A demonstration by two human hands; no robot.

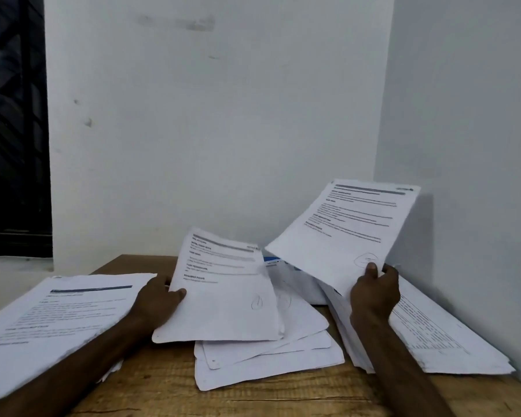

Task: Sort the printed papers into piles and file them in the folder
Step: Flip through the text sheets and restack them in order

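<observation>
Head view: both hands, left (158,299) and right (373,291), each pinch a printed sheet.

None of the print is sharp enough to read. The left-hand sheet (223,290), pinched by the left hand (158,299), bears blurred lines and a penned circle (256,302) right of the fingers (178,293). The right-hand sheet (349,227), held by the right hand (375,291), bears a penned oval (365,260) just above its fingers; neither mark is legible.
</observation>
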